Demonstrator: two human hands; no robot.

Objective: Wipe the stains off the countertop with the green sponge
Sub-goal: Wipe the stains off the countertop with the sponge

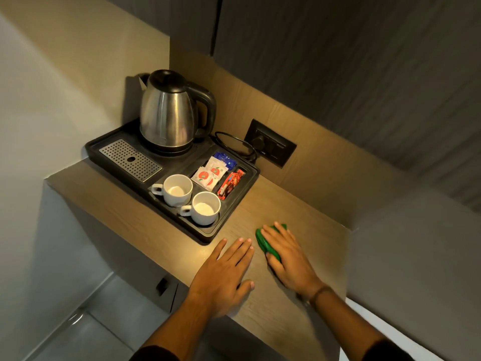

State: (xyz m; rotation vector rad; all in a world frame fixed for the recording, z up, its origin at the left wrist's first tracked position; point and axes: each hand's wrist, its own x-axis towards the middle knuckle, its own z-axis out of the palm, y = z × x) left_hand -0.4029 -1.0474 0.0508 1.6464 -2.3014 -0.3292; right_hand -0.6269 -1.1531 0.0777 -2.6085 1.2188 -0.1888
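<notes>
Right hand (pixel 287 259) pressed flat over the green sponge (pixel 264 239) on the counter (pixel 273 204), lower centre of the frame, right of the black tray (pixel 208 234). Left hand (pixel 225 272) lies beside it, spread and empty. The sponge looks soft, light and compressible; best held under a flat palm.

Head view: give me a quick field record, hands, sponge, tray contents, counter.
right hand: palm down on the sponge, pressing it to the counter
left hand: flat on the counter, empty, beside the sponge
sponge: green, right of the tray, not touching it
tray: black; holds kettle, two white cups, sachets, drip grate
kettle cord: plugged into wall socket
stains: none clearly visible
</notes>
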